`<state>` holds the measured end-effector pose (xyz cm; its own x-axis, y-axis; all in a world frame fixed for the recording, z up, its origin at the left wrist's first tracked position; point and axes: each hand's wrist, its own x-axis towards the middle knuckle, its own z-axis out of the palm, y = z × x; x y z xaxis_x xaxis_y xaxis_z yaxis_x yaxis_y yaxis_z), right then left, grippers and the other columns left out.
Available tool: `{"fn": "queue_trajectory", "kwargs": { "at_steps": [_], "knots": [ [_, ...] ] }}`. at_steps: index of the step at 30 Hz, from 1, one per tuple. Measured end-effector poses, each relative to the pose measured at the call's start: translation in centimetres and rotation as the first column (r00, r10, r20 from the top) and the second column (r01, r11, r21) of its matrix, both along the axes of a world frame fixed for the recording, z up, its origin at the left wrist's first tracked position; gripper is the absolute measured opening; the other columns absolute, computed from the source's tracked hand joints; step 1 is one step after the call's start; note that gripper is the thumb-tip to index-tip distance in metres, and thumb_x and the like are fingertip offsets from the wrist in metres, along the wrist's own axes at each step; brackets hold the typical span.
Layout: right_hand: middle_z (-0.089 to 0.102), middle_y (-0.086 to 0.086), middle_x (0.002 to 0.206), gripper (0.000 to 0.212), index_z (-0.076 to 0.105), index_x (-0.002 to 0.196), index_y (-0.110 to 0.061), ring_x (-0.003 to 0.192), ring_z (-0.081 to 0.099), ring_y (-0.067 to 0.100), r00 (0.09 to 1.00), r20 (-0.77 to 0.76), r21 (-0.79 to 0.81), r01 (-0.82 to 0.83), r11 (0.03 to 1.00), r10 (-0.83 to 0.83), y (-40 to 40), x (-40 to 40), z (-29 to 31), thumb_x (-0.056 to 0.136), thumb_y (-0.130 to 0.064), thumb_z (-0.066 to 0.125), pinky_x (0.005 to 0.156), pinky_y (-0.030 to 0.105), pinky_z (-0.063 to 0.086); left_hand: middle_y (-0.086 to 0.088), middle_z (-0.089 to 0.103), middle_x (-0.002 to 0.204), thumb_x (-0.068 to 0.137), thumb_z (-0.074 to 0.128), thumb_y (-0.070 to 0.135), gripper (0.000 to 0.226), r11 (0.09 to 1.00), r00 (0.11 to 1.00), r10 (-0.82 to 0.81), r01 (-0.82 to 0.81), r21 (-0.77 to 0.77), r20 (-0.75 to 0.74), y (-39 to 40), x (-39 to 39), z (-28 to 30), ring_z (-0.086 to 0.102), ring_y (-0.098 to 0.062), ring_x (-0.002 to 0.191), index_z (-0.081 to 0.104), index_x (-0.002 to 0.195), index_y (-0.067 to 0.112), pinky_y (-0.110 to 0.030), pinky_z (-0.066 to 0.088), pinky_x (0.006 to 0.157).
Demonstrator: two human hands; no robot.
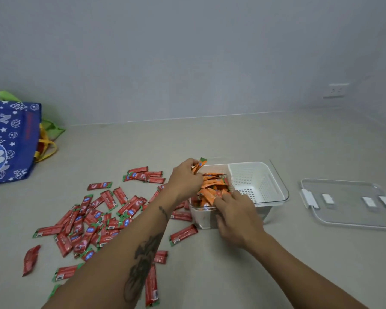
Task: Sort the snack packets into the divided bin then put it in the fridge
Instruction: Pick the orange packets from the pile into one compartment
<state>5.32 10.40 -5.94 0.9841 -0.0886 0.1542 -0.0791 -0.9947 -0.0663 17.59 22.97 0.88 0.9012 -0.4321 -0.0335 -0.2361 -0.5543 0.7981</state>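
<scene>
A bin (274, 192) sits at centre frame with packets (212, 190) in its left compartment. More packets (103, 217) lie scattered lower left. A lid (348, 217) lies at right, a bag (11, 141) at far left.

The blue bag (9, 141) bears a white letter "N"; packet print is illegible.

Bare forearms, left forearm (143, 259) tattooed

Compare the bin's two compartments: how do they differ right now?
The left compartment is piled with orange packets; the right compartment holds none. Both hands work at the left one, none at the right. Both share the same white perforated insert.
</scene>
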Motion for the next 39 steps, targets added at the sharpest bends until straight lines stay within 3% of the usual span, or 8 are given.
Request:
{"fn": "queue_trajectory", "kwargs": {
  "at_steps": [3, 6, 12, 16, 22, 26, 31, 39],
  "knots": [
    [0.069, 0.004, 0.087, 0.032, 0.071, 0.094, -0.018, 0.08, 0.06, 0.029, 1.0, 0.003, 0.016, 0.009, 1.0, -0.009, 0.2, 0.4, 0.1, 0.065, -0.03, 0.063, 0.066, 0.036, 0.044, -0.005, 0.061, 0.118, 0.087, 0.059, 0.021, 0.054, 0.987, 0.994, -0.092, 0.099, 0.128, -0.055, -3.2, 1.0, 0.3, 0.061, -0.019, 0.095, 0.045, 0.139, 0.023, -0.023, 0.045, 0.074],
    [0.07, 0.002, 0.081, 0.029, 0.071, 0.088, -0.019, 0.073, 0.061, 0.027, 0.999, 0.042, 0.034, -0.006, 0.999, 0.004, 0.0, 0.3, 0.1, 0.061, -0.029, 0.07, 0.063, 0.034, 0.044, -0.01, 0.055, 0.135, 0.087, 0.056, 0.016, 0.059, 0.932, 0.985, -0.167, 0.169, 0.322, -0.035, -4.7, 1.5, 0.0, 0.055, -0.026, 0.118, 0.043, 0.145, 0.015, -0.03, 0.047, 0.094],
    [0.065, 0.001, 0.069, 0.03, 0.066, 0.073, -0.019, 0.063, 0.057, 0.024, 0.991, 0.127, 0.037, -0.039, 0.999, 0.034, -0.2, 0.5, -0.7, 0.048, -0.025, 0.081, 0.059, 0.032, 0.042, -0.003, 0.059, 0.123, 0.085, 0.057, 0.014, 0.041, 0.789, 0.916, -0.343, 0.162, 0.592, 0.208, -2.9, 1.3, -1.7, 0.056, -0.024, 0.109, 0.063, 0.125, 0.018, -0.036, 0.05, 0.092],
    [0.064, 0.001, 0.069, 0.035, 0.065, 0.074, -0.019, 0.061, 0.057, 0.024, 0.985, 0.167, 0.038, -0.06, 0.997, 0.053, -0.4, 0.7, -1.2, 0.043, -0.02, 0.081, 0.058, 0.031, 0.041, -0.003, 0.063, 0.111, 0.084, 0.048, 0.02, 0.035, 0.818, 0.824, -0.391, 0.109, 0.565, 0.409, -0.7, 0.5, -2.8, 0.056, -0.025, 0.103, 0.066, 0.114, 0.016, -0.038, 0.048, 0.088],
    [0.062, 0.002, 0.095, 0.036, 0.063, 0.096, -0.018, 0.085, 0.057, 0.025, 0.957, 0.272, 0.108, -0.132, 0.985, 0.098, -1.3, -0.4, -2.2, 0.06, -0.012, 0.062, 0.071, 0.035, 0.04, 0.0, 0.059, 0.111, 0.087, 0.053, 0.012, 0.027, 0.94, 0.823, -0.139, -0.066, 0.336, 0.551, 2.0, -0.3, -4.7, 0.056, -0.018, 0.097, 0.067, 0.111, 0.011, -0.035, 0.052, 0.075],
    [0.06, 0.001, 0.118, 0.049, 0.061, 0.117, -0.017, 0.111, 0.054, 0.02, 0.929, 0.368, 0.35, -0.172, 0.921, 0.034, -2.3, -2.1, -2.3, 0.069, -0.007, 0.058, 0.096, 0.033, 0.041, 0.005, 0.065, 0.1, 0.091, 0.051, 0.011, 0.021, 0.974, 0.886, 0.06, -0.152, 0.166, 0.46, 4.3, -1.4, -5.5, 0.059, -0.013, 0.085, 0.067, 0.105, 0.016, -0.032, 0.051, 0.073],
    [0.058, -0.005, 0.118, 0.05, 0.056, 0.126, -0.017, 0.112, 0.055, 0.013, 0.918, 0.367, 0.647, -0.135, 0.75, -0.151, -2.7, -1.9, -0.4, 0.077, -0.003, 0.057, 0.099, 0.032, 0.046, 0.008, 0.064, 0.093, 0.093, 0.049, 0.012, 0.021, 0.973, 0.945, 0.141, -0.187, 0.133, 0.294, 7.4, -2.4, -6.6, 0.059, -0.012, 0.069, 0.066, 0.101, 0.022, -0.038, 0.058, 0.067],
    [0.054, -0.007, 0.111, 0.039, 0.06, 0.116, -0.019, 0.106, 0.052, 0.009, 0.927, 0.374, 0.602, -0.235, 0.763, -0.01, 3.3, -0.1, 2.6, 0.079, -0.011, 0.056, 0.094, 0.022, 0.042, 0.006, 0.065, 0.088, 0.092, 0.049, 0.009, 0.022, 0.967, 0.967, 0.211, -0.227, 0.116, 0.142, 14.7, -4.0, -8.6, 0.059, -0.014, 0.072, 0.067, 0.094, 0.023, -0.028, 0.048, 0.062]
  ]
}}
